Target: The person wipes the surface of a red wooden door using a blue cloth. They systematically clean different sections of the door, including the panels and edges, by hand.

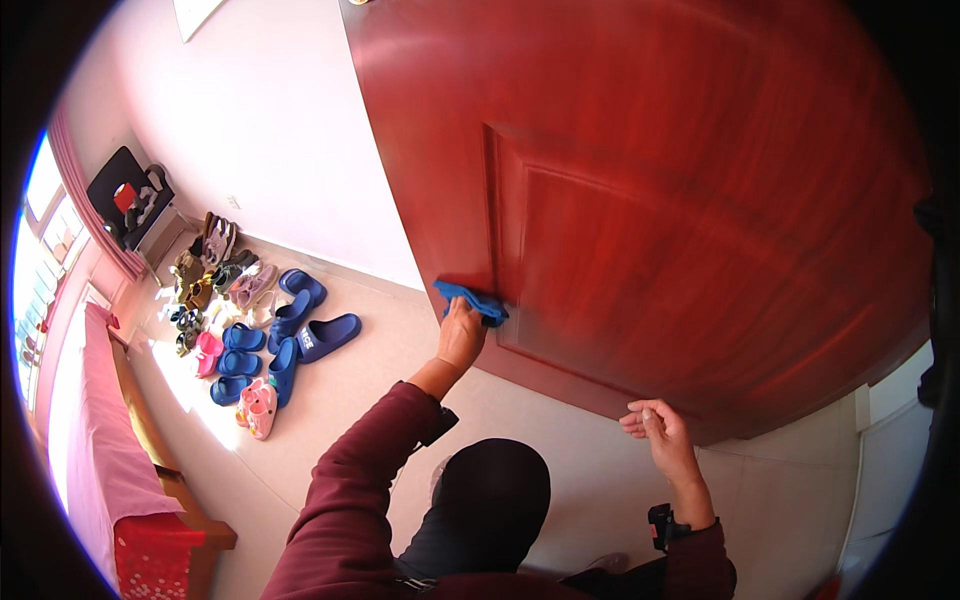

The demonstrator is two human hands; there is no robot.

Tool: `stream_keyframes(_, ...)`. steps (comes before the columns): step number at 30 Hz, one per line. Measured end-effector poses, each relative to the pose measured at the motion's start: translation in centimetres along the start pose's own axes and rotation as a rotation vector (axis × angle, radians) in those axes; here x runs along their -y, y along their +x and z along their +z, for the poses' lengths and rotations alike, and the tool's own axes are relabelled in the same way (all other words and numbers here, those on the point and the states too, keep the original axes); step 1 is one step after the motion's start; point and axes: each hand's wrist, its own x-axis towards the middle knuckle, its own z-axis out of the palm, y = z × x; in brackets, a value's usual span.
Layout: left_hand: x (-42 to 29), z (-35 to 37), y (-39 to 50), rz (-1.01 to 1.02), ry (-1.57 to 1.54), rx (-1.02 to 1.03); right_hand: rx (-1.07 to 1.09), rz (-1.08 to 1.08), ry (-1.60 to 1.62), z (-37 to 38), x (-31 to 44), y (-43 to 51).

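Observation:
My left hand (460, 339) grips a folded blue cloth (480, 301) and presses it to a reddish-brown wooden door (630, 247). The cloth lies on the door's lower left part, beside the corner of a raised panel's moulding (491, 217). Part of the cloth is covered by my fingers. My right hand (666, 439) is in front of the door's bottom edge, its fingers loosely bent and nothing in them. Whether it touches the door cannot be told. My bent knee (491, 495), in black trousers, shows between my arms.
Blue slippers (330, 337), pink clogs (259, 405) and several pairs of shoes (217, 240) cover the tiled floor (337, 435) to the left. A black chair (120, 180) holding items stands by the window. Pink fabric (105, 435) drapes over wooden furniture (217, 536) at lower left.

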Motion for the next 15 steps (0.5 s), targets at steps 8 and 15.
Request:
stream_keyframes(8, -8.2, -11.5, 12.2, 0.29, -0.021, -0.596, -0.011, 0.034, 0.034, 0.1, 0.7, 0.1)
stream_keyframes(15, -4.4, -3.7, 6.0, 0.397, 0.095, -0.452, -0.01, 0.03, 0.003, 0.0, 0.2, 0.0)
